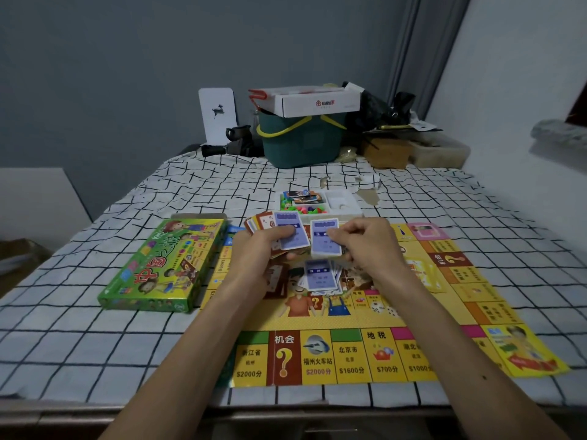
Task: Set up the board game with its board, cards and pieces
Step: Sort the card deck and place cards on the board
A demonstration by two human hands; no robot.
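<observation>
The yellow game board (349,357) lies unfolded on the checked tablecloth. Above its middle, my left hand (257,249) holds a fanned stack of cards (286,231), blue-faced on top and red-brown behind. My right hand (365,241) pinches a neat stack of blue cards (325,241) beside it. A loose pile of cards (319,279) rests on the board under my hands. The green game box (162,268) lies left of the board. A white plastic tray (346,212) with coloured pieces and cards sits just beyond the board.
At the table's far end stand a teal basket (298,144) with a white carton on top, a white deer card (219,115), dark objects and clutter at the right. The table's front edge runs below the board. A wall closes the right side.
</observation>
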